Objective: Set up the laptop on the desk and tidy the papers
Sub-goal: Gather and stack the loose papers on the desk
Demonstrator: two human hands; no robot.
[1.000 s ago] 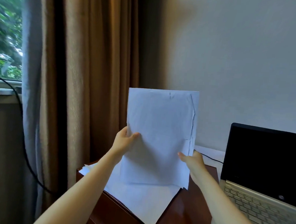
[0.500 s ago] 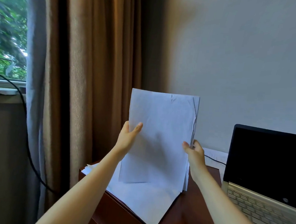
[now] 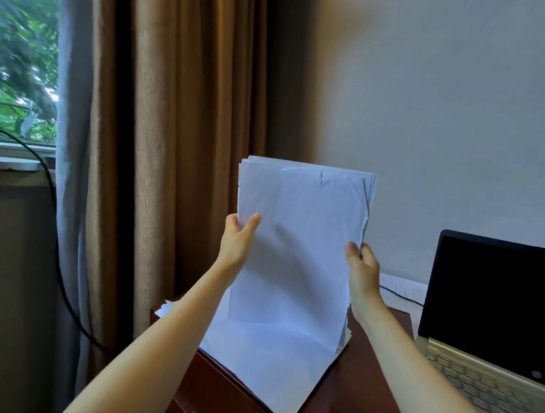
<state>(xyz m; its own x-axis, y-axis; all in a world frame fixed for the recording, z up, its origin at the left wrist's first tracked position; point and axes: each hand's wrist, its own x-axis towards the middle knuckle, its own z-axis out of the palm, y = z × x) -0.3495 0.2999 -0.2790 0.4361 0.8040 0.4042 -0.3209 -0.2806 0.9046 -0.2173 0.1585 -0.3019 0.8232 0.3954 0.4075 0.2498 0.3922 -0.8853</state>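
Gripping the upright paper stack point(image 3: 298, 239) by its 2 side edges, left hand point(image 3: 238, 241) and right hand point(image 3: 362, 269) hold it over loose sheets point(image 3: 272, 367) on the desk's point(image 3: 362, 388) left end; an open laptop point(image 3: 493, 312) sits at the right edge, brown curtain point(image 3: 173, 138) behind.

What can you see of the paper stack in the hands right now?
The paper stack is white, several sheets, held upright over the desk. Top edges are uneven, with a small tear and a creased right corner. The left hand pinches its left edge, the right hand its right edge. Flat sheets lie below.
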